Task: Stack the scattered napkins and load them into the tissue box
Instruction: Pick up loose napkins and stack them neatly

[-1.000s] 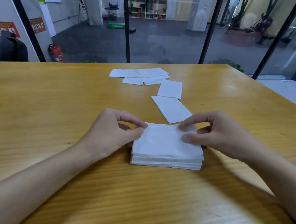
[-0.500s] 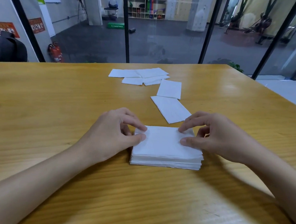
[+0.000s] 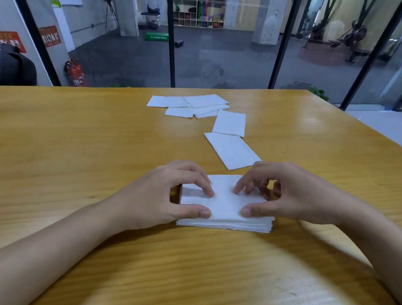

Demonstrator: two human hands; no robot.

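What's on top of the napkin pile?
Fingertips of the left hand and right hand rest on the top sheet of the napkin pile. The hands cover parts of it, and lower sheets show only their edges.

The left hand (image 3: 158, 197) covers the left edge of the napkin stack (image 3: 224, 208) and the right hand (image 3: 297, 194) its far right corner, and whether the fingers (image 3: 206, 191) pinch the top sheet or only press on it cannot be told. Well beyond the fingers, the scattered napkins (image 3: 194, 104) overlap so that their count is unclear, and the lettering on the red posters (image 3: 5, 41) far to the left is too small to read. Both forearms and the tabletop (image 3: 77, 143) run out of view.
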